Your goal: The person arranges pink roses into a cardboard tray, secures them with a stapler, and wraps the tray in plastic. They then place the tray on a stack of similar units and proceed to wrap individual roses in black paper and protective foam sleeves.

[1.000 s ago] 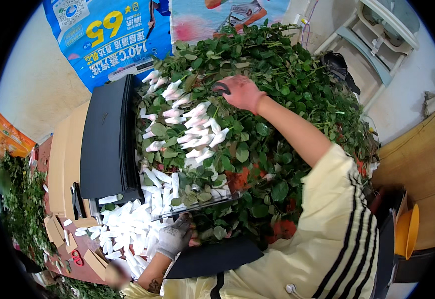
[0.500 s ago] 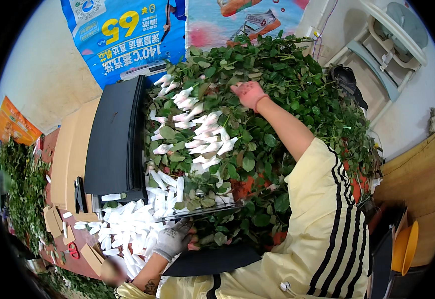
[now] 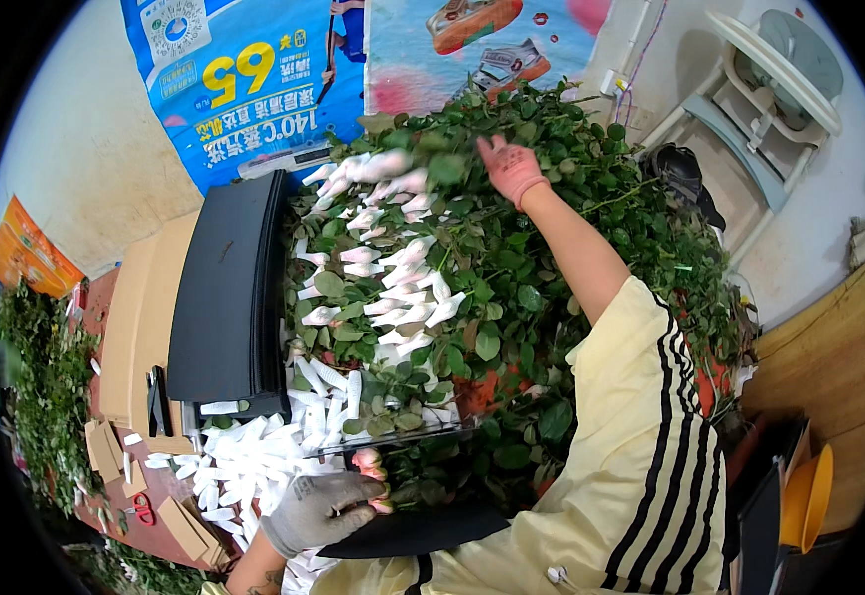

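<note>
Head view | left hand point(image 3: 325, 509) – grey glove, fingers closed on pink rosebuds point(image 3: 370, 463) at pile's near edge | right hand point(image 3: 512, 170) – fingers spread, released, on far rose leaves point(image 3: 552, 129)

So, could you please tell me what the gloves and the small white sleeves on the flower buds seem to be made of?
Left glove: grey knitted fabric, matt, ribbed cuff. Right glove: pink, probably coated knit. White sleeves: thin paper or foam net, matt; too small to tell which.
</note>
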Motion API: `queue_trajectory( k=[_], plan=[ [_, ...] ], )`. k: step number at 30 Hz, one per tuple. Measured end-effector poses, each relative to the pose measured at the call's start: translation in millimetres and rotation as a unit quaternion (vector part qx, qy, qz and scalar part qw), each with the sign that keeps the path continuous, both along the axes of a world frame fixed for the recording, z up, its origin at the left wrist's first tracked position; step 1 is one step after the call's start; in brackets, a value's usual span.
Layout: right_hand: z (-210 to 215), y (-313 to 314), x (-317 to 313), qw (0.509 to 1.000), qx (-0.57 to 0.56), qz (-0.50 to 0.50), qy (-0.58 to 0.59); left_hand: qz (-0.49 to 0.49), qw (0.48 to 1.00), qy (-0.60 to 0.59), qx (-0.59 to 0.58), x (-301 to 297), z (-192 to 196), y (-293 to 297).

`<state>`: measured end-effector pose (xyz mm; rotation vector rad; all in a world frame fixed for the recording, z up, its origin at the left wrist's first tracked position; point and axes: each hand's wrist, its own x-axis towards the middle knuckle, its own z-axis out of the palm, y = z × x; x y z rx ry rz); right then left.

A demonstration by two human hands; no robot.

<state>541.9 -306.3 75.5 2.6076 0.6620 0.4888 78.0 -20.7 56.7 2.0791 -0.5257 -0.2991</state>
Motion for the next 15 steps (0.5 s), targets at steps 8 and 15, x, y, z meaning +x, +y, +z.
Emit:
queue_trajectory(
  k=[8, 15],
  plan=[
    [44.4, -31.9, -26.9, 0.964, 0.168, 0.113, -0.172, 0.106, 0.984, 0.027, -0.138, 3.5, 66.0, 22.8],
    [-62.9, -19.6, -42.0, 0.997, -0.029, 0.042, 0.054, 0.181, 0.968, -0.173, -0.015, 149.3, 32.5, 12.7]
  ],
)
